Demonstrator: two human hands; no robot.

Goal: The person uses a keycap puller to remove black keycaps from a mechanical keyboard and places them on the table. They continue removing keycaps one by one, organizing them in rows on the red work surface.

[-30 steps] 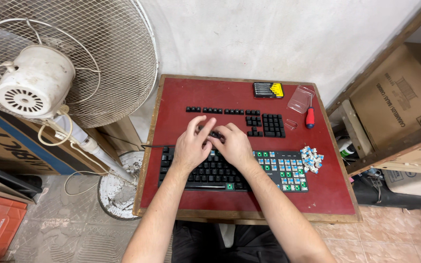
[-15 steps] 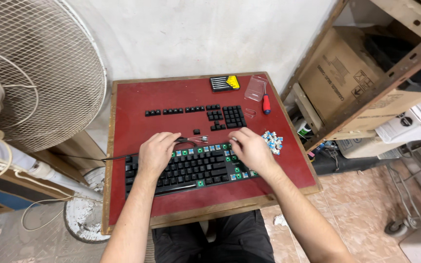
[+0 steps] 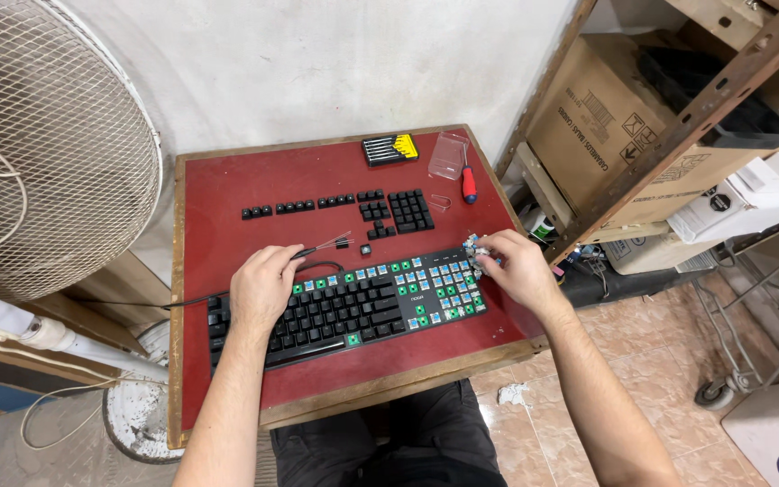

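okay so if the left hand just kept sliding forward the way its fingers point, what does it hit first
Probably the thin wire tool lying just past the fingertips of the left hand, on the red table. Beyond it sit rows of loose black keycaps. The exact line is hard to judge.

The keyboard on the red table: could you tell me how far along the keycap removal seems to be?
Partly done. Removed keycaps lie in rows on the red table, and the keyboard shows bare switches along its top row and right end. The right hand is at a small pile of loose switches; the left hand rests on the keyboard. The main black block still has its caps.
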